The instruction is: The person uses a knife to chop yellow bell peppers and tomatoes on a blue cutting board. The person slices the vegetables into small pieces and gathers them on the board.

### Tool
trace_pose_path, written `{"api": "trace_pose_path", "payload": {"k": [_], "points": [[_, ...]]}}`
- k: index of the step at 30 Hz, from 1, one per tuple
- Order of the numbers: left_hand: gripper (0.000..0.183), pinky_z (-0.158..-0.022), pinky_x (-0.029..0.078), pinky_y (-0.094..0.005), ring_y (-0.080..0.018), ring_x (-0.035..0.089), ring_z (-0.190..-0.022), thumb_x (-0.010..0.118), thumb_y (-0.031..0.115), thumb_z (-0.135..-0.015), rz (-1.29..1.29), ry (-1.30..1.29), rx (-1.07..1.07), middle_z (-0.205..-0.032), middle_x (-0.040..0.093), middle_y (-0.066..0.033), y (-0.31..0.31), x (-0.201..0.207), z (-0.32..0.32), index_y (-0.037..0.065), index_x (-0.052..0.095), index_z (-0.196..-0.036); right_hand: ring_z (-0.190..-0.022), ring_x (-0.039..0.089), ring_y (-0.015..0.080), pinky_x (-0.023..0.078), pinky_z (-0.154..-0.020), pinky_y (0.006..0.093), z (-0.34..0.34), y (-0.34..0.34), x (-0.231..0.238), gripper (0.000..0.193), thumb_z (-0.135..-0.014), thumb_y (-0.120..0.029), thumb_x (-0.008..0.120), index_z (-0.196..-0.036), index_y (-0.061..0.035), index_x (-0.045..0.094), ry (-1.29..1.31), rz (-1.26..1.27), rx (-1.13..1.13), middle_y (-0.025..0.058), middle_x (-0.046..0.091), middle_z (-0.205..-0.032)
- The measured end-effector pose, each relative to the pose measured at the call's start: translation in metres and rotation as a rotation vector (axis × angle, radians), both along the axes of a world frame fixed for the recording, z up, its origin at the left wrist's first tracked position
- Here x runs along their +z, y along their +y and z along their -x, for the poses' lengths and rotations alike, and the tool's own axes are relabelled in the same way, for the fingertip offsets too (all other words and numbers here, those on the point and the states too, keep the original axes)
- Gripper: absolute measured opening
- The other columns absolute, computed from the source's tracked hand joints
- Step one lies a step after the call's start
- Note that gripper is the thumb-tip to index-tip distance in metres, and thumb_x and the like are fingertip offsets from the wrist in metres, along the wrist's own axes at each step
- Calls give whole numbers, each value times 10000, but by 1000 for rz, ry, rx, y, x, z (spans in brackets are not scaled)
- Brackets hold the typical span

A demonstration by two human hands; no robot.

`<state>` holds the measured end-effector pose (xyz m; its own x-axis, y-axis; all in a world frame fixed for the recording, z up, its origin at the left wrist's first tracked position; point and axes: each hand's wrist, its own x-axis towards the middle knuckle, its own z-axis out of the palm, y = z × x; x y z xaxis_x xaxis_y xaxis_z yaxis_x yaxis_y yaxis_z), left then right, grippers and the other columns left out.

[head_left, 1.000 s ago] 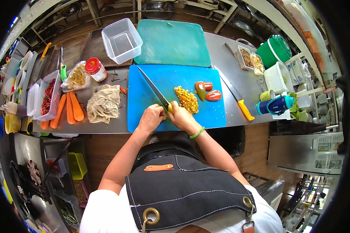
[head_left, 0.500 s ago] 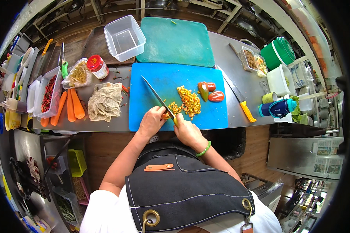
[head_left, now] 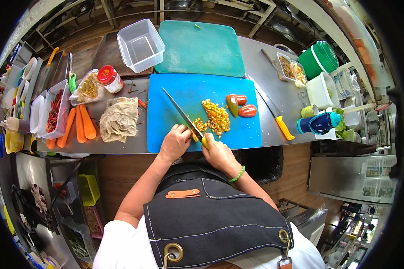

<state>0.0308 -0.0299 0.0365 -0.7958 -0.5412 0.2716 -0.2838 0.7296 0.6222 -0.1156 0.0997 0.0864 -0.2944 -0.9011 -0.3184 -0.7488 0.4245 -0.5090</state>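
Observation:
My right hand is closed around the yellow handle of a kitchen knife. Its long blade slants up and left over the blue cutting board. Just left of the blade, at the board's near edge, my left hand is closed with bent fingers. A small orange-yellow vegetable piece shows at its fingertips, mostly hidden. Diced orange-yellow bits form a larger heap right of the blade and a small pile beside it. Several plum tomatoes, red and greenish, lie beyond on the right.
A second yellow-handled knife lies right of the board. Behind it are a green cutting board and a clear plastic tub. On the left are a crumpled cloth, carrots, red chillies and a red-lidded jar.
The view has shifted slightly. The knife stays in my right hand beside the left fingers, and the piece at my left fingertips shows a little differently. The heap looks the same.

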Motion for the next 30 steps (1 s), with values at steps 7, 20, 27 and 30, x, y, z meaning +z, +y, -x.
{"api": "trace_pose_path", "payload": {"k": [7, 20, 27, 30], "points": [[198, -883, 485, -412, -292, 578, -1056, 741, 103, -725, 155, 32, 42, -1047, 633, -105, 3, -4, 4, 67, 667, -905, -824, 644, 515, 495, -706, 593, 5, 5, -1, 310, -967, -229, 598, -1158, -59, 423, 26, 35, -39, 305, 669, -837], [148, -913, 417, -412, -232, 531, -1132, 732, 185, -710, 253, -47, 49, -1102, 630, -40, 4, 3, 12, 110, 694, -832, -817, 641, 525, 495, -700, 612, 13, 13, -4, 310, -964, -239, 589, -1143, -67, 402, 3, 55, -83, 306, 669, -846], [213, -925, 411, -411, -240, 528, -1128, 751, 216, -697, 251, -125, 32, -1097, 618, -60, 9, 4, 11, 97, 692, -863, -806, 640, 516, 490, -689, 594, 13, 15, -6, 313, -967, -245, 603, -1151, -67, 422, -7, 65, -60, 302, 663, -816], [254, -905, 459, -415, -279, 550, -1087, 744, 190, -720, 188, -98, 108, -1061, 598, -104, 11, -5, 11, 59, 640, -912, -812, 639, 516, 490, -688, 595, 10, 13, 0, 306, -968, -245, 601, -1145, -72, 421, -15, 77, -47, 299, 665, -823]]}}
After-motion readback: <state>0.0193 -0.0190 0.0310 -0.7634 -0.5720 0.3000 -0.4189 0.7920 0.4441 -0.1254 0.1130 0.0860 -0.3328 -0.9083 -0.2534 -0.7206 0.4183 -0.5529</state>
